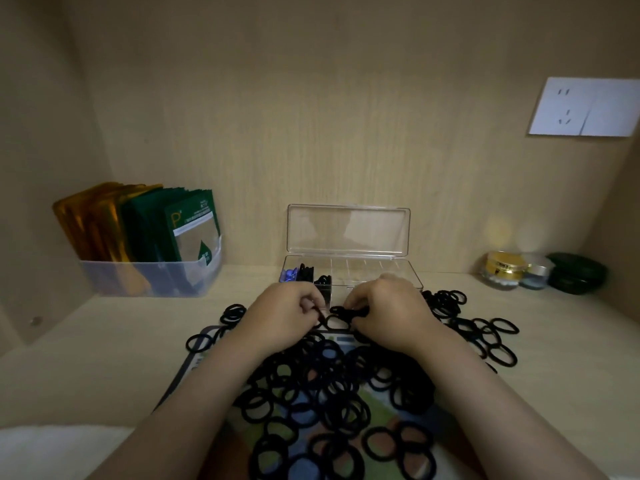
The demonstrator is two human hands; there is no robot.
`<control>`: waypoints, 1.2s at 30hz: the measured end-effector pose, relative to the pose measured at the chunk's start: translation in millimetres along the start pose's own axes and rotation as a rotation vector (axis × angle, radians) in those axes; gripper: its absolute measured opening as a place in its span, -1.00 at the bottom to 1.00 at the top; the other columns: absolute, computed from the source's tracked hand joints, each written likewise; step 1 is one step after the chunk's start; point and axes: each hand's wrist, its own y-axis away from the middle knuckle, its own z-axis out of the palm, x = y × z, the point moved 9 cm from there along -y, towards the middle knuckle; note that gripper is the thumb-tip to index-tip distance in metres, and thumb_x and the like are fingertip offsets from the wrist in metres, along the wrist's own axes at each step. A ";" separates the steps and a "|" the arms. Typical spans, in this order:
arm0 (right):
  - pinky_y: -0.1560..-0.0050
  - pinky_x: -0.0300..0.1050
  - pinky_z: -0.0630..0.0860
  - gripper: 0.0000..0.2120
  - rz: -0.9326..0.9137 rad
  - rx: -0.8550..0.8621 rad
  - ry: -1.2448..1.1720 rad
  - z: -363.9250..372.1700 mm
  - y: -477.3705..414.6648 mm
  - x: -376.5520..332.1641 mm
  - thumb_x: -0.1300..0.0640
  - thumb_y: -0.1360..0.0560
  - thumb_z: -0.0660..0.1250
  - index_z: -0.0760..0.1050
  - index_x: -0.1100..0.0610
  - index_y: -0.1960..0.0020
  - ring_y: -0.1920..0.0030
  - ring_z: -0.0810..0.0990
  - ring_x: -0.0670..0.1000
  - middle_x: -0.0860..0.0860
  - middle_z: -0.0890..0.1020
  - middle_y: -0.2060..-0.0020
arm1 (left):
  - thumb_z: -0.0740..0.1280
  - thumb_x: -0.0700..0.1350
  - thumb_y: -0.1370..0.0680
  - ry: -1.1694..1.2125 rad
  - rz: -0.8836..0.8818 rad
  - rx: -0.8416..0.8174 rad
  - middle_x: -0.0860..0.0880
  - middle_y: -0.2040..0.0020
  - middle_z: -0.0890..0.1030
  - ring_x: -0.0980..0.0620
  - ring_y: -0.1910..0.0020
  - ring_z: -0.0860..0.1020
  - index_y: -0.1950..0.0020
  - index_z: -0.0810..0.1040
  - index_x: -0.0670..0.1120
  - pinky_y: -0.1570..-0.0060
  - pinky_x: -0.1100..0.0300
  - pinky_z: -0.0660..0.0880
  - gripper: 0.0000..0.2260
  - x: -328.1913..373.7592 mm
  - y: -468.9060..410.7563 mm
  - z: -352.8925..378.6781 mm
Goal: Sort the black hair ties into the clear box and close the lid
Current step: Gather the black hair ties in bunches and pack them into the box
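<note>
So both hands are curled up tight right in the middle of the shot; the left hand [284,313] and right hand [384,310] are each pinching an end of a small bunch of black hair ties [344,311], which sits right in the gap between the two sets of fingertips, knuckles up; the bunch is just off the surface, as far as I can tell.

The clear box [377,273] is at 12 o'clock from the hands, just past the knuckles, almost touching them; its lid [348,230] stands upright, hinged at the far side, leaning near the back wall. The box is split into little compartments; the one at the far left end has blue beads [289,273], the next two hold black ties packed in on edge [306,271], and the rest toward 3 o'clock look see-through with nothing dark in them.

The ties themselves are thin, matte, plain black loops, all about the same size; the big loose pile of hair ties [332,393] spreads at 6 o'clock from the hands, under both forearms, heaped on a colourful mat [199,362]; more spill off it onto the pale wood shelf [86,358] at 3 o'clock and a few at 9 o'clock.

Off at 9 o'clock, well apart, a frosted plastic bin [152,278] holds green and gold sachets [183,226] standing up; at 3 o'clock some small jars [502,270] sit by the wall; a white socket [585,107] is up at 2 o'clock.
</note>
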 end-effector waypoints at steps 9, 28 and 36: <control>0.23 -0.13 0.65 -0.82 0.218 -0.130 -1.302 9.7 6.1 0.4 0.40 -0.47 0.42 0.66 0.25 -0.05 0.17 0.68 0.04 0.13 0.73 0.13 | 0.38 -0.19 -0.52 0.342 -0.238 0.002 0.04 0.30 0.71 0.10 0.33 0.67 0.08 0.71 0.06 0.21 0.26 0.57 -0.84 -17.8 2.7 -8.0; 0.39 -0.11 0.61 -0.67 0.332 -0.086 -1.257 32.0 3.5 1.0 0.28 -0.48 0.47 0.55 0.17 -0.22 0.23 0.68 0.08 0.17 0.65 0.00 | 0.39 -0.28 -0.55 0.972 -0.237 -0.226 -0.14 -0.07 0.71 -0.07 -0.07 0.69 -0.18 0.65 -0.18 -0.02 0.20 0.63 -0.79 -1.1 7.0 17.0; 0.33 -0.18 0.64 -0.87 0.337 -0.191 -1.399 43.7 5.9 -9.7 0.19 -0.52 0.44 0.66 0.28 0.05 0.23 0.69 0.08 0.21 0.70 0.14 | 0.45 -0.37 -0.48 0.815 -0.165 -0.166 -0.17 -0.06 0.69 -0.03 0.03 0.69 -0.15 0.65 -0.18 0.09 0.23 0.64 -0.73 6.6 12.8 -2.3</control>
